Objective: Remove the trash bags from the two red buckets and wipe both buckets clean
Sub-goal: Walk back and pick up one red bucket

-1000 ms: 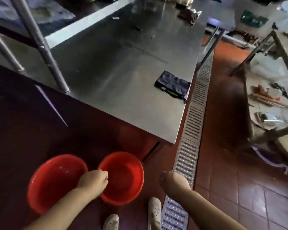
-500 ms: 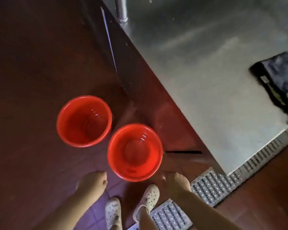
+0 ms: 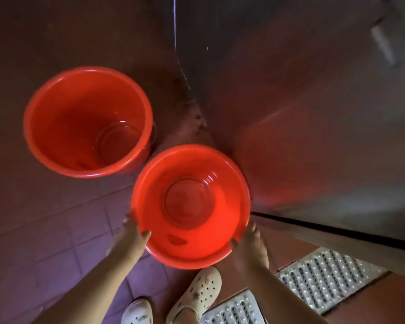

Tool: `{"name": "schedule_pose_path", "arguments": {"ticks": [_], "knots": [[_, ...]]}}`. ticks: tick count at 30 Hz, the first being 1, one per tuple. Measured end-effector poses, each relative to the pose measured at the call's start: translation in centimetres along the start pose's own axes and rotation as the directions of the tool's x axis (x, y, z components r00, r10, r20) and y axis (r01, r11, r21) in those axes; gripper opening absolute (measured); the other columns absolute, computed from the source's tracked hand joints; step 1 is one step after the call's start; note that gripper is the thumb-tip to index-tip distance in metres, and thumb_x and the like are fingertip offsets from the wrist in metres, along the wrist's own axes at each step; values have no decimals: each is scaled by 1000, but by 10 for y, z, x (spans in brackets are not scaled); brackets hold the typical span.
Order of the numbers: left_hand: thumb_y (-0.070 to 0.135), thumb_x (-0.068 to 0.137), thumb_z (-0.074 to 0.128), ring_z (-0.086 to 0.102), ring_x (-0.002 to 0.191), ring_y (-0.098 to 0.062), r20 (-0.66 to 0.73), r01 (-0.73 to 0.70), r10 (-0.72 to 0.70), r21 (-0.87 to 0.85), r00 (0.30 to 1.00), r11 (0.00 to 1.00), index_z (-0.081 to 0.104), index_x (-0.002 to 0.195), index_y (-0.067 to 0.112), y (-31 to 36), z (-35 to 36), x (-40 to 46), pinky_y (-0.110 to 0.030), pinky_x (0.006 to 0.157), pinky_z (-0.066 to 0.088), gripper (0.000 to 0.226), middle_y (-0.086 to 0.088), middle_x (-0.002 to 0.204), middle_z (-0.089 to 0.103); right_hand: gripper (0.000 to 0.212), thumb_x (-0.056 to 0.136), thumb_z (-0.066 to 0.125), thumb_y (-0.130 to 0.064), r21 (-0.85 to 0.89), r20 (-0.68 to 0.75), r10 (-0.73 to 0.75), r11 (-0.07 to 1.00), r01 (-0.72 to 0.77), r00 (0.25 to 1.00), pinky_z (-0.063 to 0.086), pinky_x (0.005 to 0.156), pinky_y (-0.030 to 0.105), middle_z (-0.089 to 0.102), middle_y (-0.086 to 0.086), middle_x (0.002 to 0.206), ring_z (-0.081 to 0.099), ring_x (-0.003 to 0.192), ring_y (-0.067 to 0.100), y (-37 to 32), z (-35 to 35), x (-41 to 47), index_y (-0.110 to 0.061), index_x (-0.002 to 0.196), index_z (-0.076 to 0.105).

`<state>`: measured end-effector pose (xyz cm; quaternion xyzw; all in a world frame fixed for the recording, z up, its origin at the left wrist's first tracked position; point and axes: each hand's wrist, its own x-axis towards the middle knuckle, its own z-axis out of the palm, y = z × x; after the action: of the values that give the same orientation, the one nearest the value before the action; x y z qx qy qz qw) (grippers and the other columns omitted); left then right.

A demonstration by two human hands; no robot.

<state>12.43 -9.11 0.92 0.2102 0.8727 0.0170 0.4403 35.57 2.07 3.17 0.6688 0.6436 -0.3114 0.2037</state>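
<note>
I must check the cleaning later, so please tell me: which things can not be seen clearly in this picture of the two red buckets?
- Outer walls and undersides of the far bucket and near bucket, head view: hidden by their own rims.
- Fingers of the left hand and right hand: mostly behind the near bucket's rim.
- Fine dirt or wetness inside: light too dim.
- Metal table: blurred, cut off by the edge.
</note>
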Motion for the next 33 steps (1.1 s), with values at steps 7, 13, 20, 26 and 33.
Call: {"name": "schedule_pose_path", "arguments": {"ticks": [7,13,20,26,33], "knots": [[12,81,62,61,92,-44,-160,-18,-8,-161,987,987,47,105,3,-10,-1,1,-41,72,44,30,-25,101,62,54,70,66,-13,235,57,134,961,-143,989,49,69,36,52,19,112,60,93,36,8,11,2,-3,119,46],[15,80,66,63,93,-41,-173,-120,87,-192,981,974,50,106,2,-9,-57,-81,-35,67,38,34,-22,101,64,48,64,70,-16,262,70,134,954,-148,989,56,65,34,61,12,98,64,80,27,12,-39,-81,-5,108,53],[17,77,71,62,94,-40,-267,-246,185,-213,946,946,54,108,1,-6,-183,-216,-40,74,46,39,-23,100,65,48,63,70,-24,365,-81,25,931,6,996,52,63,32,59,9,96,63,79,24,-21,-147,-220,-6,103,49],[14,77,71,58,108,-41,-453,-357,227,-226,862,906,44,132,-2,-7,-297,-319,-40,87,44,63,-25,119,59,55,68,75,-33,439,-311,-72,873,211,948,42,75,30,49,1,101,56,97,26,-65,-219,-329,-11,108,44],[13,78,70,59,101,-42,-680,-562,290,-217,674,799,43,132,-1,18,-392,-409,-44,85,46,62,-24,111,61,51,66,78,-35,427,-589,-200,745,512,783,34,70,28,42,-11,91,45,85,12,-99,-308,-404,-24,98,39]]}}
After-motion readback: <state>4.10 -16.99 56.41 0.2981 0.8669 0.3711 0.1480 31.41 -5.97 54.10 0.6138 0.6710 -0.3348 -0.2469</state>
